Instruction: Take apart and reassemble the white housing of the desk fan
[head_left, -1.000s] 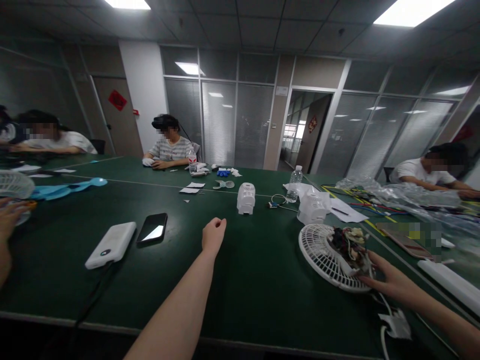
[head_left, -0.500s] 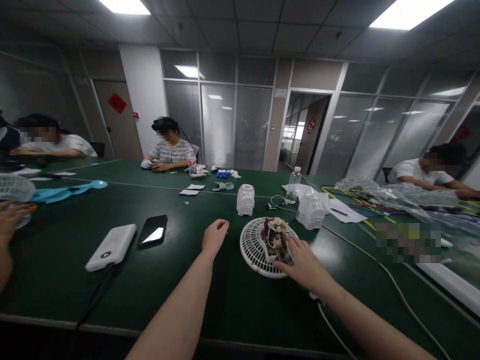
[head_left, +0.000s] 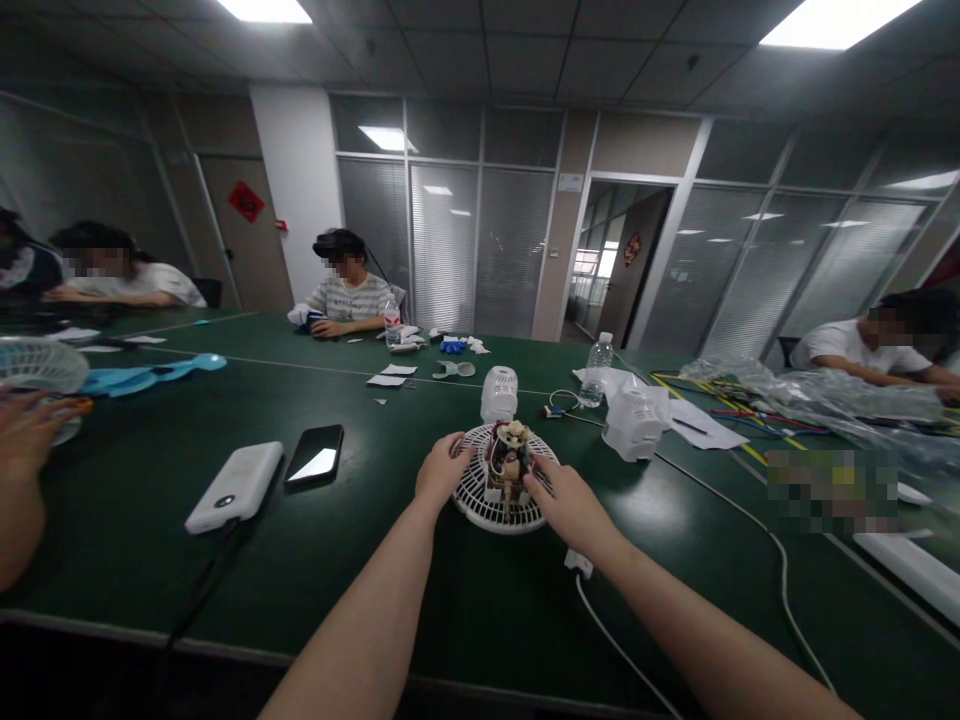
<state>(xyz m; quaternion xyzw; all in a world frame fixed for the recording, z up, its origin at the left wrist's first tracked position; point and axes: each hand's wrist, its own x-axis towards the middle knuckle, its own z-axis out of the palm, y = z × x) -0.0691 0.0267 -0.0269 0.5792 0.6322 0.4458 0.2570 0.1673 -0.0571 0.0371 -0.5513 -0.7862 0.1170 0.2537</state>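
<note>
A round white fan grille (head_left: 480,505) lies on the table in front of me, with an exposed fan motor (head_left: 511,465) and its wiring on top. At the grille's left rim is my left hand (head_left: 441,472), fingers closed on the edge. My right hand (head_left: 564,498) holds the motor's right side, thumb and fingers against it; the exact contact is partly hidden. Just behind the grille stands a white plastic housing (head_left: 499,393). A second white housing (head_left: 636,422) sits farther right. Near my right wrist is a small white plug-like piece (head_left: 578,563) on a cable.
A white power bank (head_left: 236,487) and a phone (head_left: 315,455) lie to the left. A clear bottle (head_left: 596,370) stands behind the right housing. Plastic wrap (head_left: 817,390) and cables spread at right. Another person's hand (head_left: 26,430) is at far left; co-workers sit around the table.
The grille and motor have shifted left and turned, my right hand moving with them. My left hand has come from beside the grille onto its left rim. The view has shifted slightly.
</note>
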